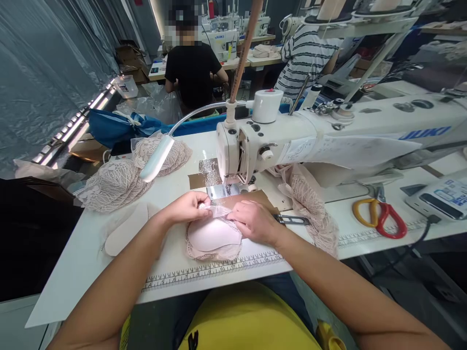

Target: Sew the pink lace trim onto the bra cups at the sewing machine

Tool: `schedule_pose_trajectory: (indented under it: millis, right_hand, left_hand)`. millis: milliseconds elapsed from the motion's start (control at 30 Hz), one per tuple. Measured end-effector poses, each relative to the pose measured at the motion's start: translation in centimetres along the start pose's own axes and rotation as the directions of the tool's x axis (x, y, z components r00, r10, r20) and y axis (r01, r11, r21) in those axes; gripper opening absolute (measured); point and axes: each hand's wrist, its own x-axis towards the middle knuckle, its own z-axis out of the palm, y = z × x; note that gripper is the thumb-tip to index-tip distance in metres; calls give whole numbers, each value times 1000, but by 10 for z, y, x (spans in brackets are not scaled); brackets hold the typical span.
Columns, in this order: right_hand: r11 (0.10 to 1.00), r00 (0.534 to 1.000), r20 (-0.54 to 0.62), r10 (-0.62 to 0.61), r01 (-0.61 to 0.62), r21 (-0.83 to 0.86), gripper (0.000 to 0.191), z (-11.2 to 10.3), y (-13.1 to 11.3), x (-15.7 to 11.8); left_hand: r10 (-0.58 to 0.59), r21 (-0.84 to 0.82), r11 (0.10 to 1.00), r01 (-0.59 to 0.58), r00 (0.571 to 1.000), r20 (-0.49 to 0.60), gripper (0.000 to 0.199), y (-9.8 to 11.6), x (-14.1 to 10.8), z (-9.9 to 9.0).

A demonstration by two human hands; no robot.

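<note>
Yellow shirt (233,321) below, and your left hand (191,206) and right hand (253,222) pinch the far edge of the lace-edged bra cup (215,236), just before the JUKI sewing machine (299,127), seemingly to hold it taut, though some fingertips are hidden.

"Where are the arms?"

"The left arm (122,272) comes up from the bottom left, and the right arm (328,277) comes up from the bottom right. Both are bare and lean in to the middle."

"Is the right wrist (279,236) bent?"

"No, it looks almost straight."

"And the hands?"

"They're close but not touching. The left hand (188,207) has its thumb and pointing finger pinched. The right hand (253,221) has its back up and its fingers bent, tips toward the other one."

"Where's its thumb?"

"I can't tell."
</note>
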Motion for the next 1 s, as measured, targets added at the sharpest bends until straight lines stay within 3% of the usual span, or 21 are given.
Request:
schedule_pose_trajectory:
  millis: [100, 167, 200, 267, 300, 333, 367, 400, 467, 500, 533, 600, 700, 767, 867, 1000]
  right_hand:
    - [999, 999, 3, 34, -34, 40, 25, -1, -1, 0]
    - [998, 999, -8, 37, -37, 52, 26, 0, -1, 0]
    - [998, 999, -16, 37, -36, 52, 27, 0, -1, 0]
    - [998, 999, -28, 30, -28, 51, 28, 2, 0, 0]
    - [998, 999, -35, 24, -22, 53, 28, 2, 1, 0]
    - [998, 999, -43, 18, -16, 54, 29, 3, 1, 0]
    - [998, 999, -49, 15, -12, 55, 29, 4, 1, 0]
    - [999, 998, -53, 14, -11, 52, 28, 4, 2, 0]
    - [999, 998, -59, 18, -16, 28, 22, 4, 2, 0]
    - [1000, 998, -63, 22, -21, 11, 20, 4, 2, -1]
    - [999, 997, -76, 31, -32, -9, 18, 3, 3, -1]
    - [996, 990, -125, 66, -72, -47, 18, 0, 4, -2]
    - [984, 980, -150, 131, -147, -102, 24, -5, 5, -1]
    - [970, 981, -89, 173, -185, -156, 31, -6, 5, 0]
    - [947, 977, -9, 212, -208, -243, 34, -6, 6, 1]
    - [936, 978, 3, 209, -200, -288, 34, -4, 6, 3]
  left_hand:
    - [42, -90, 995, -45, 998, -42, 34, -1, -1, -5]
    - [68, -116, 989, -93, 978, -199, 35, -5, -5, -13]
    - [90, -79, 989, -123, 938, -333, 31, -6, -9, -16]
    - [164, 81, 986, -144, 779, -606, 19, -7, -19, -19]
    - [211, 169, 977, -129, 696, -686, 13, -6, -25, -17]
    - [249, 235, 966, -111, 651, -717, 9, -3, -31, -13]
    - [272, 280, 955, -97, 657, -703, 8, 0, -36, -7]
    - [284, 310, 946, -95, 707, -647, 9, 3, -39, 2]
    - [290, 419, 902, -98, 859, -423, 16, 8, -41, 22]
    - [293, 499, 859, -118, 911, -290, 20, 9, -38, 32]
    - [302, 571, 807, -153, 937, -176, 24, 10, -35, 42]
    - [342, 652, 714, -254, 940, -9, 29, 11, -26, 55]
    - [409, 647, 654, -392, 903, 134, 31, 13, -14, 62]
    - [421, 660, 638, -396, 898, 131, 34, 14, -10, 62]
    - [389, 737, 611, -289, 920, 38, 44, 14, -6, 61]
    - [318, 816, 548, -185, 948, 2, 52, 11, -3, 59]
